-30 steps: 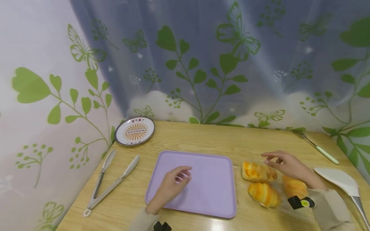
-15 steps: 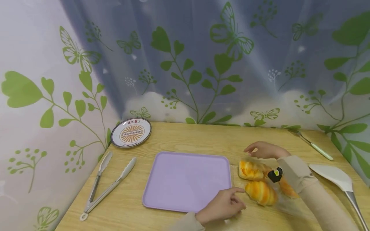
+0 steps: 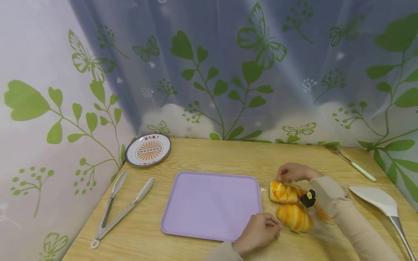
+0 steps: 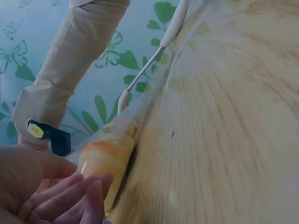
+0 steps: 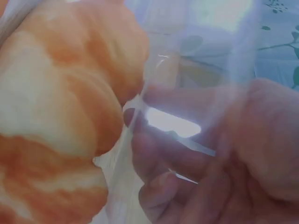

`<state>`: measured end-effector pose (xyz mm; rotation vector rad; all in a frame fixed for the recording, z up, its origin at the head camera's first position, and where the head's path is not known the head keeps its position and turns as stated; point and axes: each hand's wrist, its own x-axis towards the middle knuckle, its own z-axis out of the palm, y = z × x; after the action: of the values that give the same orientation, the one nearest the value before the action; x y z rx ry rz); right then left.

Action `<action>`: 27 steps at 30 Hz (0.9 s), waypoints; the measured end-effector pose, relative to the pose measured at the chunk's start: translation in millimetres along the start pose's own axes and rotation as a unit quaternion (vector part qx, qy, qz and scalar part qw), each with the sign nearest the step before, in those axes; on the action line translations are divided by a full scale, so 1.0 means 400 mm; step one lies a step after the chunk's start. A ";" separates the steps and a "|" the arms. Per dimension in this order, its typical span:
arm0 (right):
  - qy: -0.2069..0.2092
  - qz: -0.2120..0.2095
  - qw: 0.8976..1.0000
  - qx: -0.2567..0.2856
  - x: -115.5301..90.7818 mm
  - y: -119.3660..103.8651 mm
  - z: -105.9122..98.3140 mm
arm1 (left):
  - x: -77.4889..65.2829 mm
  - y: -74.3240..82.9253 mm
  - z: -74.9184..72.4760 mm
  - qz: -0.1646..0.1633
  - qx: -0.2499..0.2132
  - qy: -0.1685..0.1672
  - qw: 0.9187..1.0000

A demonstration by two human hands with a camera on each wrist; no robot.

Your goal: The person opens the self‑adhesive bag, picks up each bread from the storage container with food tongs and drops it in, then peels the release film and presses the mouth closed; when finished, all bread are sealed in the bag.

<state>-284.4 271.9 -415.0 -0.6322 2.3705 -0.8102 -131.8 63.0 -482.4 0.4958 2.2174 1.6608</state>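
While right hand (image 3: 291, 172) pinches clear plastic (image 5: 240, 51), right of frame, left hand (image 3: 259, 231) curls by croissant (image 3: 295, 218), lower right, hold unclear

On the head view I see a ridged yellow-orange roll (image 3: 295, 218) lying just beside the left hand (image 3: 260, 231), and a blotchy golden bread (image 3: 282, 192) close by the right hand (image 3: 294, 172). A browner third bread (image 3: 324, 214) is mostly hidden. Clear plastic (image 5: 210, 65) shines over the right hand's bent fingers; whether either hand grips it, I can't tell.
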 end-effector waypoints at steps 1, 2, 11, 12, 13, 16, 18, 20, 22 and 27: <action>0.004 0.004 1.000 0.005 -0.002 0.001 -0.002 | 0.002 0.000 -0.001 -0.001 -0.003 0.001 1.000; 0.006 0.008 1.000 0.010 -0.004 0.001 -0.004 | 0.005 0.000 -0.003 -0.004 -0.005 0.003 1.000; 0.043 0.008 0.999 0.009 -0.026 0.003 -0.010 | 0.021 0.003 -0.010 -0.016 0.019 0.009 1.000; 0.052 0.009 0.999 0.006 -0.032 0.003 -0.012 | 0.021 0.002 -0.013 -0.006 0.025 0.012 1.000; 0.063 0.012 0.998 0.007 -0.037 0.002 -0.013 | 0.023 0.002 -0.018 0.005 0.027 0.017 0.999; 0.103 0.024 0.994 0.006 -0.060 0.008 -0.021 | 0.033 0.005 -0.039 0.037 0.036 0.046 0.998; 0.135 0.038 0.990 0.024 -0.082 0.011 -0.026 | 0.045 0.012 -0.057 0.056 0.037 0.078 0.995; 0.174 0.050 0.982 0.046 -0.105 0.013 -0.027 | 0.058 0.022 -0.077 0.072 0.038 0.113 0.990; 0.214 0.059 0.972 0.075 -0.130 0.009 -0.023 | 0.069 0.036 -0.100 0.092 0.049 0.145 0.984; 0.324 0.047 0.933 0.152 -0.186 -0.007 0.010 | 0.090 0.087 -0.153 0.137 0.051 0.195 0.970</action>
<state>-226.4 311.4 -390.0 -0.1199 2.7191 -1.4831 -188.9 36.7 -434.5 0.5623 2.6248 1.9286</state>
